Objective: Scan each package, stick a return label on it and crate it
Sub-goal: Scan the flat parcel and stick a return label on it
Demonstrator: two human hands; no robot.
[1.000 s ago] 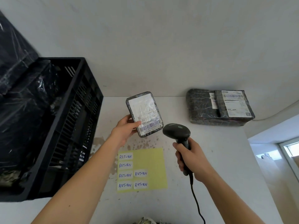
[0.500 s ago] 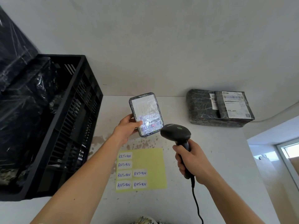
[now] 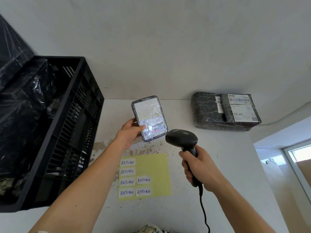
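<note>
The left hand (image 3: 128, 134) clamps the small, seemingly light, stiff, slippery-wrapped package (image 3: 149, 118) by its edge above the tabletop (image 3: 227, 157), right hand (image 3: 200, 167) closed round the scanner (image 3: 182, 140).

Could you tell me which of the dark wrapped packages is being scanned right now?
The small dark wrapped package held up in the left hand, not those stacked by the wall; red scanner light falls on its barcode.
</note>
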